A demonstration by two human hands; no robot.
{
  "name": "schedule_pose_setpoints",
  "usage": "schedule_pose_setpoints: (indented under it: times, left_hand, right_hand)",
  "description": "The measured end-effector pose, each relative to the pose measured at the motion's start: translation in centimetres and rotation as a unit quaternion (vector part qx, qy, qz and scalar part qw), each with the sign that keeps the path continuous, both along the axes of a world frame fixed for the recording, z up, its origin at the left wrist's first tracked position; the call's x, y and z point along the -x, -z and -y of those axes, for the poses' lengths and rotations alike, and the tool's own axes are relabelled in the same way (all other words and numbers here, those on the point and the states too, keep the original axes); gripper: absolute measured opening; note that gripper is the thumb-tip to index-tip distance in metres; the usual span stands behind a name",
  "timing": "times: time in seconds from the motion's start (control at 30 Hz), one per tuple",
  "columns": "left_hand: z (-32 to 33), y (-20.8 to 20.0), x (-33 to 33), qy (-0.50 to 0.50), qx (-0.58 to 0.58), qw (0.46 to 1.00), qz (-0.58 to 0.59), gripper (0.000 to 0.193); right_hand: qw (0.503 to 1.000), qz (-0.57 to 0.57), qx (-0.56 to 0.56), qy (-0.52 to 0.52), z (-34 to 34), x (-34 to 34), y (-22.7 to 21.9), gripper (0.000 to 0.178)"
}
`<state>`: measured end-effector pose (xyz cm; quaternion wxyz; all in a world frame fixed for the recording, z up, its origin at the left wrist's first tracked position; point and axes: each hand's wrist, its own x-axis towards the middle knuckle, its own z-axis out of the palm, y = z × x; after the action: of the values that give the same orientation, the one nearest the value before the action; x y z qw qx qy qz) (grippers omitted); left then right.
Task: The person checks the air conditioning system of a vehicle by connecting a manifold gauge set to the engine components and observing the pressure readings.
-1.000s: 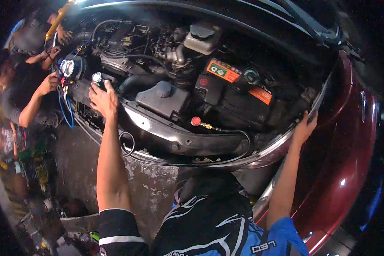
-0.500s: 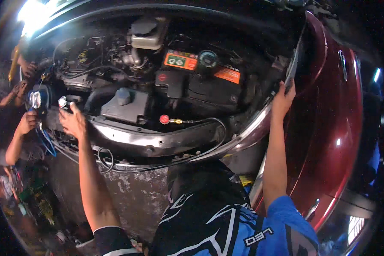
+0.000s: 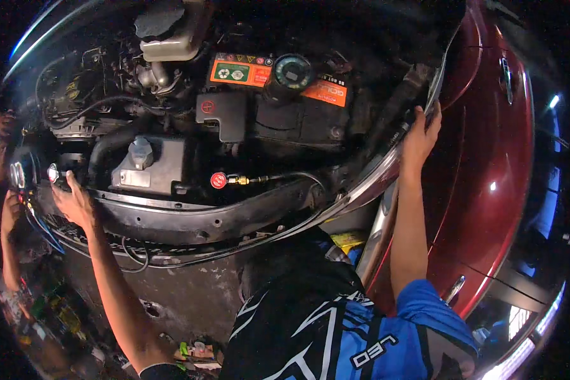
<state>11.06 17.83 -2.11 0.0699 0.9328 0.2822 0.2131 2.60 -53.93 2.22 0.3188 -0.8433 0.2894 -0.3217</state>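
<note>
At the left front of a car's engine bay, my left hand (image 3: 74,204) has its fingers curled beside a small, bright, shiny round piece (image 3: 53,172); its grip is partly hidden. My right hand (image 3: 419,140) rests on the edge of the dark red fender (image 3: 468,158), fingers stretched and thumb apart. Between my arms, a red round knob (image 3: 218,180) on a brass fitting (image 3: 239,180) lies over the front panel, joined to a black hose (image 3: 318,179). Behind it stands the car battery (image 3: 296,123) with an orange label and a round dial (image 3: 292,71) on top.
A co-worker's hand (image 3: 11,212) is by the left edge, close to a shiny gauge-like piece (image 3: 19,175) and blue hoses (image 3: 46,235). A dark reservoir (image 3: 150,171) and a pale capped reservoir (image 3: 171,47) stand in the bay. Several small items (image 3: 199,353) lie below.
The view has shifted, so the engine bay sits further left and looks larger. My hands stay by the shiny piece and on the fender. The co-worker's hands now show nearer the left rim.
</note>
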Motion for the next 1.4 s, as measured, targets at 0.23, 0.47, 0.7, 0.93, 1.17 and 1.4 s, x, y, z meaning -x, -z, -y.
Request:
schedule_pose_setpoints:
  times: [0.23,0.47,0.7,0.93,1.17,1.4]
  left_hand:
    - [-0.4,0.0,0.2,0.016,0.015,1.0,-0.004,0.084]
    - [-2.2,0.8,0.3,0.052,-0.006,0.998,-0.021,0.075]
    - [-1.7,0.1,0.5,0.081,-0.016,0.996,-0.024,0.079]
    - [0.1,-0.5,0.4,0.078,-0.009,0.997,0.011,0.08]
    - [-0.2,-0.7,0.2,0.101,0.015,0.995,0.019,0.075]
    - [1.0,-0.8,0.1,-0.03,-0.018,0.999,-0.032,0.078]
  right_hand:
    - [1.0,0.01,-0.004,-0.006,0.1,-0.2,0.2,0.054]
    - [1.0,0.007,-0.012,0.003,0.0,-0.2,0.1,0.054]
    - [0.999,0.022,-0.042,0.001,0.1,0.0,0.2,0.055]
    - [1.0,0.019,-0.017,-0.014,0.1,0.0,0.1,0.056]
    - [0.999,0.024,-0.023,-0.02,-0.1,0.1,0.0,0.053]
    - [0.999,0.029,-0.011,-0.015,0.5,0.1,0.6,0.052]
